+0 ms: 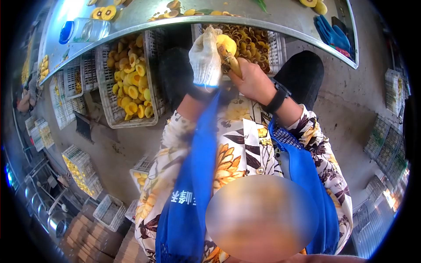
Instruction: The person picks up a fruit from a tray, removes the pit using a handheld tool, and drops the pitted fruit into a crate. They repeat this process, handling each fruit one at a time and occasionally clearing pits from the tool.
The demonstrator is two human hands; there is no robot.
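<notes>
Over crate [277, 47], left fingers [205, 41] clasp fruit [227, 43].

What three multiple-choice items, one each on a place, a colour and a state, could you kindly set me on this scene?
1. Where is the clear, blue-capped bottle?
A. in a crate
B. on the metal table
C. on the floor

2. What colour is the glove on the left hand?
A. white
B. red
C. black

3. How is the left hand?
A. open and empty
B. flat on the table
C. closed around a yellow fruit

Answers:
1 B: the bottle lies on its side on the steel top.
2 A: the knit glove is white, with a thin blue edge at the cuff.
3 C: its fingers wrap the fruit, while the bare right hand holds a tool against it.
</notes>
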